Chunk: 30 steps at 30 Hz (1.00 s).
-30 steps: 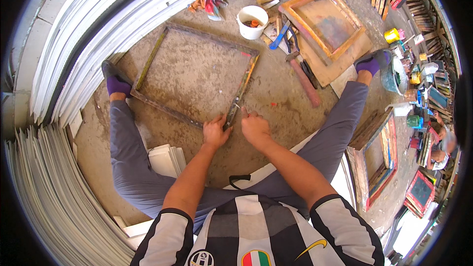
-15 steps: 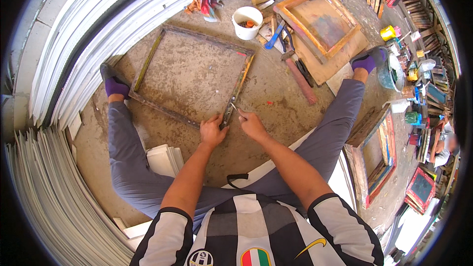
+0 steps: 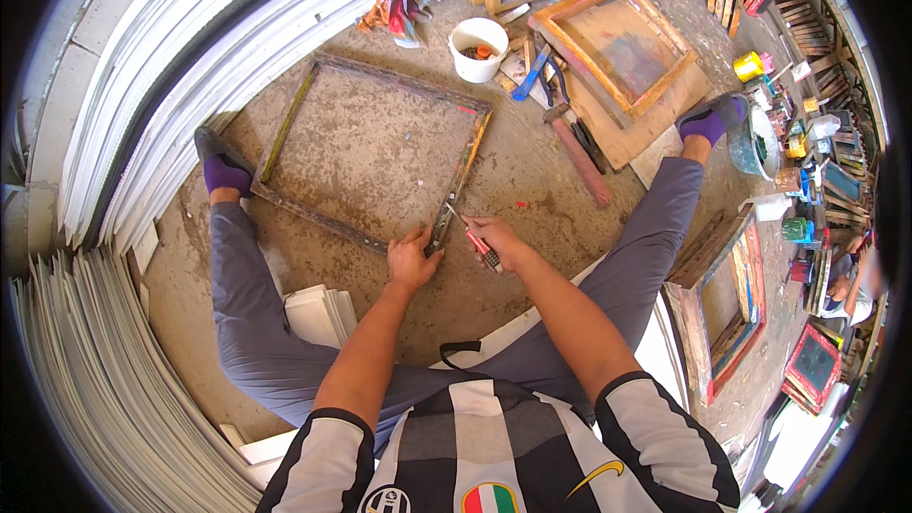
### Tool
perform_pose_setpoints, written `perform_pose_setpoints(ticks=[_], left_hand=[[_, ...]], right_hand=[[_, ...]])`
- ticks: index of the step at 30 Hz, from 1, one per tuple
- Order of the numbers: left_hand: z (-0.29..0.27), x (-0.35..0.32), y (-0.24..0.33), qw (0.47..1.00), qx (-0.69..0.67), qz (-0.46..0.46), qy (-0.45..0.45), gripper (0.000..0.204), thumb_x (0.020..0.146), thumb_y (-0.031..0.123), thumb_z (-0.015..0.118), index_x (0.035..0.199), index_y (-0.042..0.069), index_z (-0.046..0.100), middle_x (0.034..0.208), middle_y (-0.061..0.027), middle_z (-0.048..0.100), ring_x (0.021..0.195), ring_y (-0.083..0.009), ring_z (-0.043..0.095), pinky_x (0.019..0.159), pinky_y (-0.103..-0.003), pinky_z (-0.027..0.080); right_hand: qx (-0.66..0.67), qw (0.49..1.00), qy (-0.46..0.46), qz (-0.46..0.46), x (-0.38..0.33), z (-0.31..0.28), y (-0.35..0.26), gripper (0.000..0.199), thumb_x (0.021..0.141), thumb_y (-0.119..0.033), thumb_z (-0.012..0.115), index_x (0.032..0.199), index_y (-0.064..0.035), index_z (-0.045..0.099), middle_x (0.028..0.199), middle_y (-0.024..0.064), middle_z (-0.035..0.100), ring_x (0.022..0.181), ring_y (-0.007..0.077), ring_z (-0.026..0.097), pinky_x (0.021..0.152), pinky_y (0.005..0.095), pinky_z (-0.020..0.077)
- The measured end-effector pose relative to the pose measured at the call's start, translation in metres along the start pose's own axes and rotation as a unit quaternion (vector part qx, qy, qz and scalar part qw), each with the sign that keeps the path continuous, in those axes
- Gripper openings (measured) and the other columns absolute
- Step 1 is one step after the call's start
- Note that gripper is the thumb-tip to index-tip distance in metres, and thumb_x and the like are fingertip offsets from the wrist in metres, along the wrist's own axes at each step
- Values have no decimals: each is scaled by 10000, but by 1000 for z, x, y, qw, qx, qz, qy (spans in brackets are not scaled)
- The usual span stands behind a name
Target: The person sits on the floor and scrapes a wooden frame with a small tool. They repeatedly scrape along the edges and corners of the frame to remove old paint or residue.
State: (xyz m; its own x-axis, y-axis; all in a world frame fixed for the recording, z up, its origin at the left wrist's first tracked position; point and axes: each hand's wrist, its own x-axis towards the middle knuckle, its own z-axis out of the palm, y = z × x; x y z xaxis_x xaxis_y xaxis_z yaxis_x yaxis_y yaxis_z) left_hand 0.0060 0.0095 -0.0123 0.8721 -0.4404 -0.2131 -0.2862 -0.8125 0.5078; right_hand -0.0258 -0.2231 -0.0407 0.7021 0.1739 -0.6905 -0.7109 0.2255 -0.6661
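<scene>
A worn, dark wooden frame (image 3: 404,85) lies on the concrete floor between my legs, its inside open to the floor. My left hand (image 3: 412,259) grips its near right corner, with the thumb along the side and the fingers over the near edge. In my right hand (image 3: 498,240) is a screwdriver (image 3: 490,256) with a red and black handle. Its thin metal shaft points up and left, and the tip meets or nearly meets the frame's right side, just beyond my left hand. My fingers partly hide the handle.
Past the frame stand a white bucket (image 3: 478,50), blue-handled pliers (image 3: 531,74) and a hammer (image 3: 578,157). A second wooden frame (image 3: 617,47) lies on a board. Stacked white sheets (image 3: 104,370) line the left; paint pots and another person (image 3: 855,285) are at the right.
My right hand has turned, so the screwdriver's red and black handle now shows below it. The left hand stays on the frame's corner, and the frame has barely moved.
</scene>
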Motion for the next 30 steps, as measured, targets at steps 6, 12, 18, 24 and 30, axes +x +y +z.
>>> perform_pose_setpoints(ticks=[6, 12, 18, 24, 30], left_hand=[[1, -3, -4, 1000, 22, 3, 20, 650, 808, 415, 785, 1365, 112, 644, 1215, -129, 683, 1145, -315, 642, 1003, -492, 419], [-2, -5, -5, 1000, 17, 13, -7, 635, 823, 403, 775, 1364, 102, 638, 1250, -123, 673, 1128, -315, 650, 1012, -492, 428], [-3, -26, -18, 998, 56, 27, -21, 617, 830, 464, 772, 1323, 108, 674, 1229, -136, 685, 1105, -327, 665, 1020, -512, 432], [-40, -12, 34, 993, 78, -67, -59, 593, 786, 436, 801, 1257, 94, 689, 1090, -135, 710, 963, -327, 702, 941, -493, 496], [-13, 0, 30, 997, 35, -68, -15, 555, 818, 399, 785, 1282, 114, 678, 1090, -162, 715, 970, -377, 704, 836, -480, 566]], right_hand=[[179, 974, -79, 111, -30, 2, -27, 387, 1044, -281, 550, 1414, -171, 574, 758, 64, 601, 565, 178, 573, 549, 425, 536], [-344, 918, 152, -127, -45, 4, -25, 491, 991, -243, 585, 1470, -153, 521, 888, 179, 664, 793, 331, 679, 748, 484, 558], [-532, 809, 204, -145, -59, 28, -30, 515, 971, -237, 561, 1484, -230, 512, 979, 232, 689, 892, 426, 683, 785, 539, 544], [-567, 792, 208, -89, -80, 50, -47, 463, 978, -249, 553, 1441, -264, 564, 1011, 212, 702, 946, 395, 695, 809, 525, 558], [-565, 796, 197, -88, -77, 54, -40, 467, 977, -251, 556, 1443, -244, 563, 1013, 211, 697, 940, 404, 695, 795, 529, 563]])
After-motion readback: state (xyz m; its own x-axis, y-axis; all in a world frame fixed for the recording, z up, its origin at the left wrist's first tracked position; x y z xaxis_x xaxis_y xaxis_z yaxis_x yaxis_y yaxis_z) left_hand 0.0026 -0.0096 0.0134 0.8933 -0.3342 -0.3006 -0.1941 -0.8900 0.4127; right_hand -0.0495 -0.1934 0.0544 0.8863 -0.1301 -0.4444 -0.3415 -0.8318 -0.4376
